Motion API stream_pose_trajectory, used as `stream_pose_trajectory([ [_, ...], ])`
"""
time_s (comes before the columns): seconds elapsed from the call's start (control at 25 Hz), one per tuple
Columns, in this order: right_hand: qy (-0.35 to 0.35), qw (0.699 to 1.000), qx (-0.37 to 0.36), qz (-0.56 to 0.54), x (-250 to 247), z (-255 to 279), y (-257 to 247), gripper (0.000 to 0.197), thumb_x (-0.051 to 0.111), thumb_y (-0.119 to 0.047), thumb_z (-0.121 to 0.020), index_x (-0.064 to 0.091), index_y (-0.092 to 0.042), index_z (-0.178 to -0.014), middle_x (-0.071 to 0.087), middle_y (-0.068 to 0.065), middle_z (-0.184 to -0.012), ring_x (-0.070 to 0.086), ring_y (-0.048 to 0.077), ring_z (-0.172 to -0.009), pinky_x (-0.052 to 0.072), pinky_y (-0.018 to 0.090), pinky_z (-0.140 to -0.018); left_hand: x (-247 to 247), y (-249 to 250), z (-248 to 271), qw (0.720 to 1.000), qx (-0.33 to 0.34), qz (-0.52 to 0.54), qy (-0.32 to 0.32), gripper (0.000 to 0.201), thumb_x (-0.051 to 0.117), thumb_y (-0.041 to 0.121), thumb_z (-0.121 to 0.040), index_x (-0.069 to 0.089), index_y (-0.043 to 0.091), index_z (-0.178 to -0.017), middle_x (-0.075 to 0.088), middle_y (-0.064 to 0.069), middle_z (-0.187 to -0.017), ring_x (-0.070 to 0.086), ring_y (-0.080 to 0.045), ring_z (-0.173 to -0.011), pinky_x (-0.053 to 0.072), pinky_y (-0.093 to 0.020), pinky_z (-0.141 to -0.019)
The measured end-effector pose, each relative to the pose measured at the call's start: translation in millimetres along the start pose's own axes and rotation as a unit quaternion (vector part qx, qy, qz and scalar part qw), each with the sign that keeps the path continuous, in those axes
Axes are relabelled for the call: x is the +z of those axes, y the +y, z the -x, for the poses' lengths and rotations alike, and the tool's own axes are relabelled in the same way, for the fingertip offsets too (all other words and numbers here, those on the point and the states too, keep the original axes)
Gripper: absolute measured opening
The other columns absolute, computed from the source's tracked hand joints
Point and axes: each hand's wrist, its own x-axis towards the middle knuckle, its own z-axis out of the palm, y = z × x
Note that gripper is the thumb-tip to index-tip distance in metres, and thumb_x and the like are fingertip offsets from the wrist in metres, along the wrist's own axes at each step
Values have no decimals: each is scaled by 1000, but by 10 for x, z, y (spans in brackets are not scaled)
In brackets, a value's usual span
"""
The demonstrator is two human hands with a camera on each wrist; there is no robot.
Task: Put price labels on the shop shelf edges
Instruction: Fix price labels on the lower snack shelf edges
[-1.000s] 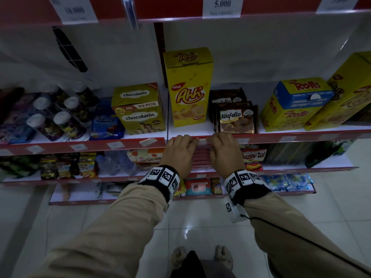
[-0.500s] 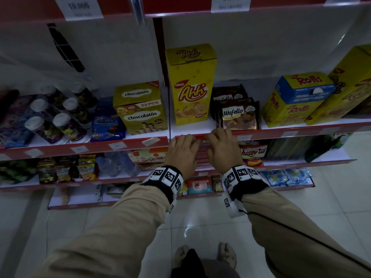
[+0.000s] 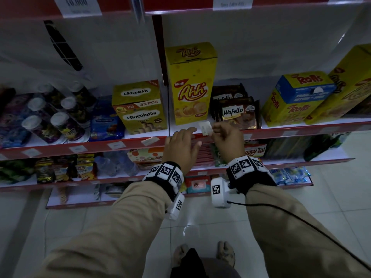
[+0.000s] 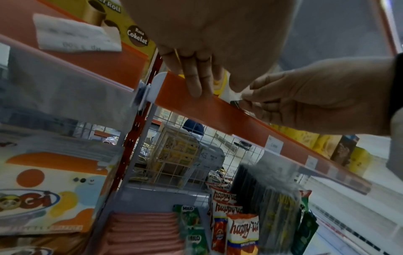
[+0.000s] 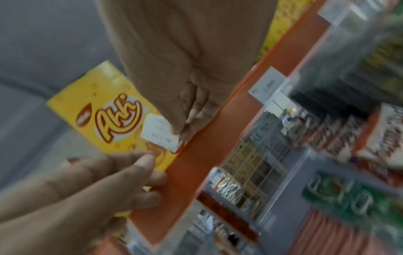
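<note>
Left hand (image 3: 181, 146) flat, fingers straight on the red shelf edge (image 3: 281, 129). Right hand (image 3: 227, 137) pinches a white price label (image 3: 205, 128), raised just above that edge. Behind: yellow Ahh box (image 3: 190, 85), Wafello packs (image 3: 239, 113).

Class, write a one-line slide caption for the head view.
Right hand pinches a small white paper price label above the red shelf edge; left hand rests there.

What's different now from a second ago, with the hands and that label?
The right hand has lifted off the red shelf edge and now pinches a white price label, raised in front of the Ahh box. The left hand stays with straight fingers on the edge. The products are unmoved.
</note>
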Motion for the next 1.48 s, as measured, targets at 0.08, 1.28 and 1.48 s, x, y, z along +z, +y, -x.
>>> stream_pose_trajectory([
  [0.08, -17, 996, 32, -75, 45, 21, -39, 19, 63, 4, -83, 66, -5, -100, 68, 11, -87, 62, 8, -78, 54, 20, -72, 21, 12, -31, 1000, -12, 13, 14, 38, 40, 42, -98, 49, 22, -128, 57, -2, -119, 47, -25, -113, 28, -38, -93],
  [1.28, -69, 955, -167, 234, 62, -34, 14, 14, 64, -5, -82, 71, -9, -93, 60, 13, -99, 50, 34, -99, 40, 38, -83, -151, -159, -92, 989, 47, -141, -21, 28, 42, 32, -99, 58, 25, -120, 56, -1, -113, 49, -26, -106, 26, -36, -89],
  [1.48, -91, 915, -201, 337, 57, -2, 6, 18, 64, -12, -82, 67, -10, -99, 59, 14, -103, 50, 36, -98, 42, 43, -81, -123, -181, -130, 982, 57, -177, -30, 27, 43, 24, -97, 62, 21, -116, 55, -4, -112, 50, -28, -104, 28, -37, -87],
])
